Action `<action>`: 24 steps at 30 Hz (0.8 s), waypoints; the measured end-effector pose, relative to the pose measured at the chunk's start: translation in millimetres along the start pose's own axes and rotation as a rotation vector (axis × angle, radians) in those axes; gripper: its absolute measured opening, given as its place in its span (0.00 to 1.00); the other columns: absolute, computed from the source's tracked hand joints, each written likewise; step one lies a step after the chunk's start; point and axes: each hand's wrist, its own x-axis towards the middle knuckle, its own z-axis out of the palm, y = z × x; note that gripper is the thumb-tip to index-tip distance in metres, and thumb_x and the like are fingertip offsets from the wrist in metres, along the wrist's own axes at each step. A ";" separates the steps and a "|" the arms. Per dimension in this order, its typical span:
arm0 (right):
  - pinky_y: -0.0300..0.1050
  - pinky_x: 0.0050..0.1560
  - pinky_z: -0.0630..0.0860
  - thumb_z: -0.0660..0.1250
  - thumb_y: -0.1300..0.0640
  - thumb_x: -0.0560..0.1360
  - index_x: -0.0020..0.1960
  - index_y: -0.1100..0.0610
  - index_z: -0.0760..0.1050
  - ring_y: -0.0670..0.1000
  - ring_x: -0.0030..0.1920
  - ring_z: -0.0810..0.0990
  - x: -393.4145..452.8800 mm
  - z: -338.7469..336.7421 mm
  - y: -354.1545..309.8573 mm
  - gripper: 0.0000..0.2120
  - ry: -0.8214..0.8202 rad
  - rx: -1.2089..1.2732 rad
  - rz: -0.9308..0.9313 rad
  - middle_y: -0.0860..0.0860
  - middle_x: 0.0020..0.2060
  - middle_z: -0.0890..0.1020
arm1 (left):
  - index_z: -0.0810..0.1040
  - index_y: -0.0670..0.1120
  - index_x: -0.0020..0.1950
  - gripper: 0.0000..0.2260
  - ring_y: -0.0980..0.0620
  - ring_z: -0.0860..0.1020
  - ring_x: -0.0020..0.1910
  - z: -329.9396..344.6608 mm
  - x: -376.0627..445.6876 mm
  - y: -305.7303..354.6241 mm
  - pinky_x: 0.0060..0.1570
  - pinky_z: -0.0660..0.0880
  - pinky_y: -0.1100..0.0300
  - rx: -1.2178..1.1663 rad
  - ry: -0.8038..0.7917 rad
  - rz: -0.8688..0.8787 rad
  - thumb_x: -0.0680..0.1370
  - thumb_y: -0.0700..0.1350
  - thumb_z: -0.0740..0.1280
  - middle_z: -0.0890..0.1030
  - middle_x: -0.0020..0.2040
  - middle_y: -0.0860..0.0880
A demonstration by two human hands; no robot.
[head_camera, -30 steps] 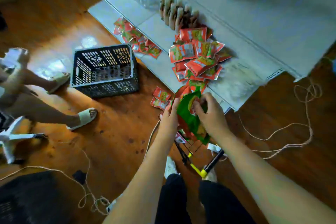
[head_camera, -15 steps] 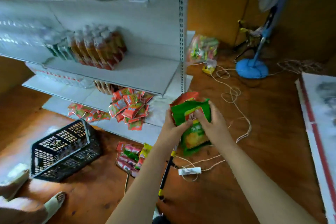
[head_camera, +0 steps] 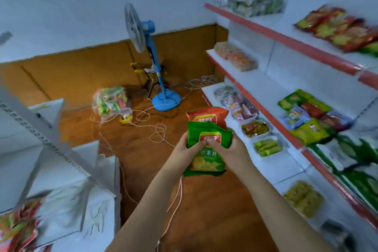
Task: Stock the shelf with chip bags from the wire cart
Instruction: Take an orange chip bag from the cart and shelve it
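Observation:
I hold a small stack of chip bags upright in front of me. A green chip bag point(head_camera: 206, 157) is at the front and an orange-red chip bag point(head_camera: 206, 115) stands behind it. My left hand point(head_camera: 181, 149) grips the stack's left side and my right hand point(head_camera: 231, 149) grips its right side, thumbs pressed on the green bag. The white shelf unit with red edges point(head_camera: 286, 131) runs along the right, with green, red and blue snack bags point(head_camera: 306, 112) on its tiers. The wire cart is out of view.
A blue standing fan point(head_camera: 151, 61) stands at the back wall. A clear sack of snacks point(head_camera: 111, 101) lies on the wooden floor among loose white cord point(head_camera: 157, 129). Another white shelf unit point(head_camera: 67, 170) fills the left foreground, with red packets point(head_camera: 18, 225) at its bottom corner.
My view has swung from the left shelf and the floor crate round to the right-hand shelf. Both hands have lifted the chip bags up and carried them along.

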 end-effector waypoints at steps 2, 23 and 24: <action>0.44 0.47 0.81 0.75 0.42 0.68 0.57 0.48 0.75 0.43 0.47 0.83 19.8 -27.8 12.2 0.22 0.104 0.021 0.044 0.45 0.48 0.84 | 0.74 0.54 0.67 0.24 0.47 0.85 0.52 29.0 36.8 -0.6 0.56 0.80 0.45 0.048 -0.059 -0.026 0.73 0.54 0.74 0.85 0.56 0.49; 0.33 0.38 0.72 0.69 0.45 0.74 0.61 0.47 0.68 0.45 0.49 0.78 335.8 -219.4 124.3 0.19 0.537 0.187 0.539 0.45 0.55 0.78 | 0.75 0.51 0.65 0.21 0.49 0.85 0.49 217.6 493.7 6.0 0.53 0.82 0.49 0.521 -0.644 -0.183 0.75 0.54 0.73 0.84 0.57 0.50; 0.34 0.40 0.73 0.70 0.43 0.74 0.65 0.48 0.67 0.46 0.52 0.78 352.9 -234.0 131.7 0.23 0.551 0.159 0.540 0.45 0.59 0.77 | 0.74 0.51 0.65 0.21 0.49 0.85 0.49 226.8 513.7 1.8 0.53 0.82 0.48 0.528 -0.654 -0.189 0.75 0.54 0.73 0.84 0.58 0.50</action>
